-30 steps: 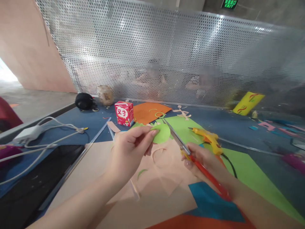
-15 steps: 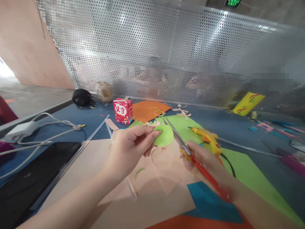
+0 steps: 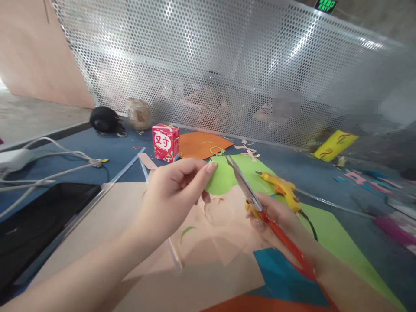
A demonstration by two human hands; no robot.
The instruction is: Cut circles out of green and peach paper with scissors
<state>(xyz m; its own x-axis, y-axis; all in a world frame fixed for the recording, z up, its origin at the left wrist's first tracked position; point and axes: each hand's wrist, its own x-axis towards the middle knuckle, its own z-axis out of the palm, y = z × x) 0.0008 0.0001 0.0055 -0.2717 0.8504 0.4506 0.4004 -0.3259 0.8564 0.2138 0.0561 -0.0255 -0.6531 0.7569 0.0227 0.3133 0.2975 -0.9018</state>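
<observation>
A round piece of green paper is pinched between the thumb and fingers of my left hand. My right hand is wrapped round scissors with red and yellow handles. Their blades are slightly apart, pointing up and left, close to the right edge of the round piece. Below both hands lies a large pale pink sheet with a thin green offcut on it. A green sheet lies behind the round piece and blends with it in colour.
A yellow glue gun lies right of the scissors. Farther back are a red drink carton, an orange sheet and paper scraps. At left are a black tablet and white cables. A perforated metal screen borders the table.
The round green piece has shifted slightly left relative to the scissors, and its outline now merges with the sheet behind. The view has moved a little; both hands keep their grip.
</observation>
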